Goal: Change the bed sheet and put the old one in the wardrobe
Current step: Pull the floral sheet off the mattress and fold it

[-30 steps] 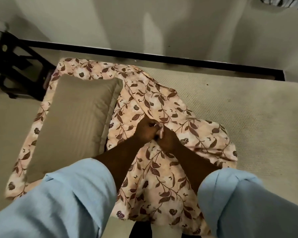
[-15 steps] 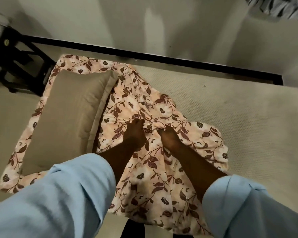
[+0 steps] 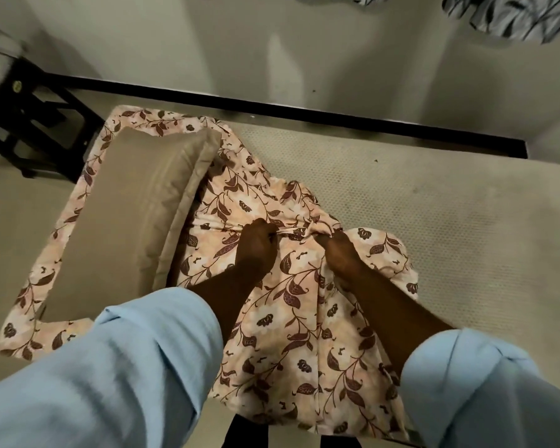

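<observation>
A peach bed sheet (image 3: 291, 318) with brown leaves and flowers lies bunched across the left half of a bare beige mattress (image 3: 434, 221). My left hand (image 3: 254, 250) and my right hand (image 3: 340, 253) are both closed on a gathered fold of the sheet, a short stretch of taut cloth between them. A tan pillow (image 3: 136, 215) rests on the sheet's left part, close beside my left hand. Light blue sleeves cover my forearms.
The black bed frame (image 3: 337, 119) runs along the far side against a pale wall. A dark stand (image 3: 29, 124) sits at the bed's left end. A black-and-white patterned cloth (image 3: 514, 17) hangs at the top right.
My hands, together a second ago, have spread apart along the sheet and gripped it again. The sheet has been drawn further off the mattress toward me and the pillow.
</observation>
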Available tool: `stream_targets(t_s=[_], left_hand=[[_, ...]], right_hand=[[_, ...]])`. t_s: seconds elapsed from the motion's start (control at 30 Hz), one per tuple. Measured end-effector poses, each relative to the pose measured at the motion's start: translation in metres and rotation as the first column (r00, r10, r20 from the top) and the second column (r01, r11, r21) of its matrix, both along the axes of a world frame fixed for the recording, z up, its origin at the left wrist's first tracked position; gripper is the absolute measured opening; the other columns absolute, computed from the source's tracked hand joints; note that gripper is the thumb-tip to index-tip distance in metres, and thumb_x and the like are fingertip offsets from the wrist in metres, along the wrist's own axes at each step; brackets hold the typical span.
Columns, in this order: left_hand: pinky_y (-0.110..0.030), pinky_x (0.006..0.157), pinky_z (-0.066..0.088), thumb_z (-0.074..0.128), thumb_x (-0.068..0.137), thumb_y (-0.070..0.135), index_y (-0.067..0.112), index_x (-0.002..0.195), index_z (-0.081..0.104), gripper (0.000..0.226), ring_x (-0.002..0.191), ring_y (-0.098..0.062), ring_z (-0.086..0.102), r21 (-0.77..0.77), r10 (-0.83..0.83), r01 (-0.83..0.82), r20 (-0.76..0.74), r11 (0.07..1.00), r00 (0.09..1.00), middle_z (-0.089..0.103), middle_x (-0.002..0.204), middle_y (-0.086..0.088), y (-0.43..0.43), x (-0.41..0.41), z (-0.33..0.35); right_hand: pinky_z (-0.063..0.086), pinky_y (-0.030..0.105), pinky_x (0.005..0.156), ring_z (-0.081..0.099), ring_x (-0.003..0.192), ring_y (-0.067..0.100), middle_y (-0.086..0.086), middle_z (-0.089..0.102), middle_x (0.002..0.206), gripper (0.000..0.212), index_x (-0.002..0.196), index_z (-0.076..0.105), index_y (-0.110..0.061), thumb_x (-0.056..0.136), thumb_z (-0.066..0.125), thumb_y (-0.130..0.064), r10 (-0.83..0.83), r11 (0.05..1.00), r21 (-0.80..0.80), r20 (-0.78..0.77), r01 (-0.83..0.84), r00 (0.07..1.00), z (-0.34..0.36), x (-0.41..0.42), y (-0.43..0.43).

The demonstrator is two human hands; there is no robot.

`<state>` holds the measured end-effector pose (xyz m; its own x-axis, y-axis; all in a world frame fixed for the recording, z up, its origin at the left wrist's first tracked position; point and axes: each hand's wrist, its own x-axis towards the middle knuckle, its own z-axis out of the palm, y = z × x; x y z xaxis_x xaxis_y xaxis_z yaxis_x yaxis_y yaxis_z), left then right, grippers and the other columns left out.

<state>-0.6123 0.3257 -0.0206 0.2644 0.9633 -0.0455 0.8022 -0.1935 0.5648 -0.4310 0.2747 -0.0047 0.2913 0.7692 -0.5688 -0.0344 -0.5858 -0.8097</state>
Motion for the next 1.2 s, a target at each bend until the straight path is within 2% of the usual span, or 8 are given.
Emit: stream_targets(t_s=[0.17, 0.3, 0.53, 0.63, 0.77, 1.0, 1.13, 1.2], left_hand=[[-0.031, 0.067, 0.046, 0.064, 0.094, 0.017, 0.012, 0.098, 0.074, 0.012, 0.08, -0.022, 0.059, 0.025, -0.025, 0.024, 0.039, 0.999, 0.999, 0.065, 0.09, -0.007, -0.001, 0.012, 0.0], [-0.038, 0.084, 0.053, 0.063, 0.093, 0.018, 0.014, 0.107, 0.072, 0.017, 0.097, -0.022, 0.061, -0.024, 0.013, -0.01, 0.119, 1.0, 0.993, 0.066, 0.105, -0.005, -0.007, 0.029, -0.001], [-0.048, 0.116, 0.036, 0.07, 0.087, 0.045, 0.016, 0.151, 0.037, 0.078, 0.142, -0.032, 0.035, -0.246, -0.297, 0.272, -0.07, 0.93, 0.952, 0.041, 0.153, -0.011, -0.035, 0.042, 0.006], [-0.049, 0.097, 0.052, 0.072, 0.088, 0.036, 0.02, 0.136, 0.05, 0.055, 0.117, -0.026, 0.058, -0.296, -0.314, 0.224, -0.305, 0.929, 0.899, 0.059, 0.133, -0.007, -0.042, 0.051, -0.002], [-0.042, 0.092, 0.055, 0.062, 0.093, 0.015, 0.022, 0.112, 0.07, 0.022, 0.104, -0.026, 0.065, -0.299, -0.191, 0.12, -0.219, 0.947, 0.957, 0.07, 0.109, -0.005, -0.047, 0.061, -0.005], [-0.036, 0.087, 0.058, 0.056, 0.095, 0.014, 0.02, 0.11, 0.075, 0.026, 0.095, -0.025, 0.07, -0.232, 0.089, -0.113, -0.112, 0.966, 0.99, 0.075, 0.106, -0.006, -0.045, 0.067, -0.004], [-0.033, 0.091, 0.052, 0.057, 0.095, 0.012, 0.018, 0.115, 0.075, 0.028, 0.103, -0.027, 0.069, -0.178, 0.177, -0.194, -0.104, 0.965, 0.979, 0.075, 0.112, -0.007, -0.048, 0.075, 0.011], [-0.032, 0.094, 0.05, 0.057, 0.097, 0.014, 0.019, 0.121, 0.072, 0.029, 0.109, -0.026, 0.067, -0.141, 0.198, -0.201, -0.036, 0.969, 0.98, 0.073, 0.118, -0.006, -0.046, 0.091, 0.03]], right_hand=[[0.053, 0.05, 0.102, 0.071, 0.109, 0.026, 0.005, 0.076, 0.113, 0.042, 0.116, 0.074, -0.018, 0.077, 0.069, -0.033, -0.128, 0.992, -0.028, -0.122, 0.126, 0.984, -0.014, 0.017, -0.002], [0.058, 0.049, 0.095, 0.074, 0.101, 0.029, 0.011, 0.078, 0.104, 0.027, 0.113, 0.075, -0.008, 0.089, 0.066, -0.018, -0.233, 0.972, -0.066, -0.184, 0.225, 0.955, -0.008, 0.021, -0.01], [0.063, 0.044, 0.074, 0.076, 0.086, 0.031, 0.018, 0.077, 0.1, 0.025, 0.113, 0.071, -0.002, 0.092, 0.066, -0.015, -0.411, 0.911, -0.131, -0.225, 0.391, 0.883, -0.006, 0.048, -0.02], [0.055, 0.03, 0.056, 0.074, 0.076, 0.029, 0.02, 0.076, 0.099, 0.018, 0.106, 0.074, -0.005, 0.095, 0.063, -0.015, -0.443, 0.896, -0.144, -0.225, 0.42, 0.868, -0.013, 0.067, -0.038], [0.043, 0.021, 0.04, 0.062, 0.058, 0.019, 0.011, 0.072, 0.093, 0.018, 0.107, 0.074, -0.011, 0.097, 0.062, -0.02, -0.476, 0.874, -0.203, -0.179, 0.441, 0.861, -0.027, 0.082, -0.061], [0.051, 0.039, 0.103, 0.065, 0.115, 0.023, 0.004, 0.072, 0.119, 0.02, 0.108, 0.074, -0.03, 0.096, 0.059, -0.028, -0.039, 0.999, 0.032, 0.264, 0.031, 0.964, -0.028, 0.093, -0.059], [0.031, 0.028, 0.109, 0.045, 0.138, 0.023, 0.006, 0.046, 0.152, 0.081, 0.153, 0.035, -0.015, 0.088, 0.074, -0.044, 0.039, 0.999, -0.008, 0.481, -0.04, 0.876, -0.031, 0.061, -0.067], [0.035, 0.03, 0.111, 0.041, 0.14, 0.015, -0.002, 0.038, 0.158, 0.108, 0.16, 0.017, -0.019, 0.079, 0.082, -0.05, 0.224, 0.959, 0.082, 0.373, -0.272, 0.9, -0.033, 0.037, -0.075]])
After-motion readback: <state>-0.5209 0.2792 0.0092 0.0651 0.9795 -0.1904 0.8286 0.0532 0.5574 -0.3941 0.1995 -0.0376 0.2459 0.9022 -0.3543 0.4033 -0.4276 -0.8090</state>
